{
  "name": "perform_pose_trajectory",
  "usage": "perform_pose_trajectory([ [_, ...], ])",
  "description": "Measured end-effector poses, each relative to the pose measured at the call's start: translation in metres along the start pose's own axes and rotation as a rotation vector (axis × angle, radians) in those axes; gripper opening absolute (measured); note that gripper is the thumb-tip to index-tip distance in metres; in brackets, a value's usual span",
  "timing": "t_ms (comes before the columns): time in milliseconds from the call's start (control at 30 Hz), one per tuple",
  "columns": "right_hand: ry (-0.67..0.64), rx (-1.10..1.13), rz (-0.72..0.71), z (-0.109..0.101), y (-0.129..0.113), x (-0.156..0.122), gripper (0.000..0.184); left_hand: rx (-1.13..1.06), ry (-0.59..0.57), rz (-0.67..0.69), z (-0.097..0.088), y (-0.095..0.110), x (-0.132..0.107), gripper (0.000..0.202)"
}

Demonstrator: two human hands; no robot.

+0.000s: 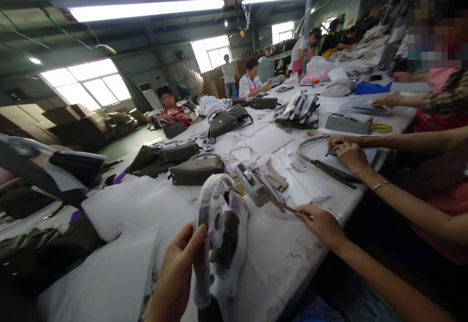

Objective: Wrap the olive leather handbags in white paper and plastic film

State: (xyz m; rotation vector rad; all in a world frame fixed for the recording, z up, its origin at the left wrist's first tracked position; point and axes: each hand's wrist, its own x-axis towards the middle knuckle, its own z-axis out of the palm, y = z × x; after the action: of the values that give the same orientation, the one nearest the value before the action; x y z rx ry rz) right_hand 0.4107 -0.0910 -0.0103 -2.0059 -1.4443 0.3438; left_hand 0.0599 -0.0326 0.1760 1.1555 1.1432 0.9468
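My left hand (179, 268) is closed, thumb on top, around a bag strap (202, 215) wrapped in pale, translucent sheeting. The strap loops over at the top, and a dark olive piece (229, 232) shows beside it, partly covered by the same wrapping. At the right, my right hand (321, 224) pinches the end of a thin brown strip (287, 208). The strip's far end reaches toward a grey tape dispenser (252, 184), next to loose brown strips (276, 178) on the table.
Olive handbags (197, 170) lie across the white table (288, 258). White foam sheets (106, 273) overlap at left, near dark bags (40, 254). A co-worker's hands (349, 154) work on a strap at right. Another tape dispenser (347, 123) stands behind; several people work farther off.
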Motion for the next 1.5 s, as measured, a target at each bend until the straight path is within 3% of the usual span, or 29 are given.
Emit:
perform_pose_trajectory([
  [67, -0.034, 0.363, 0.03, -0.004, -0.022, -0.003, 0.03, 0.006, -0.033, 0.002, -0.001, 0.0, 0.001, 0.043],
  [133, -0.157, 0.72, 0.055, -0.008, -0.05, -0.009, 0.048, 0.002, -0.084, -0.003, -0.002, 0.001, 0.003, 0.041],
  [200, -0.318, 0.892, 0.051, -0.011, -0.078, -0.017, 0.057, 0.003, -0.114, -0.005, -0.002, 0.002, 0.004, 0.038],
  [333, -0.485, 0.843, -0.011, -0.016, -0.117, -0.027, 0.046, 0.077, -0.107, 0.036, -0.001, 0.005, 0.002, 0.039],
  [500, -0.429, 0.656, -0.128, -0.016, -0.131, -0.023, 0.041, 0.139, -0.103, 0.082, 0.0, 0.008, -0.001, 0.039],
  [733, -0.51, 0.746, -0.193, -0.016, -0.162, -0.011, 0.034, 0.153, -0.13, 0.081, 0.001, 0.011, -0.003, 0.042],
  [967, -0.42, 0.551, -0.32, -0.018, -0.177, 0.007, 0.023, 0.191, -0.019, 0.169, 0.001, 0.013, -0.005, 0.039],
  [1167, -0.322, 0.471, -0.366, -0.019, -0.179, 0.009, 0.021, 0.22, -0.053, 0.164, -0.001, 0.009, -0.001, 0.041],
  [1333, -0.488, 0.753, -0.347, -0.013, -0.205, 0.014, 0.028, 0.222, -0.144, 0.158, -0.004, 0.004, 0.005, 0.043],
  [1500, -0.748, 1.144, -0.124, -0.006, -0.224, 0.016, 0.046, 0.239, -0.196, 0.162, -0.006, 0.004, 0.005, 0.041],
])
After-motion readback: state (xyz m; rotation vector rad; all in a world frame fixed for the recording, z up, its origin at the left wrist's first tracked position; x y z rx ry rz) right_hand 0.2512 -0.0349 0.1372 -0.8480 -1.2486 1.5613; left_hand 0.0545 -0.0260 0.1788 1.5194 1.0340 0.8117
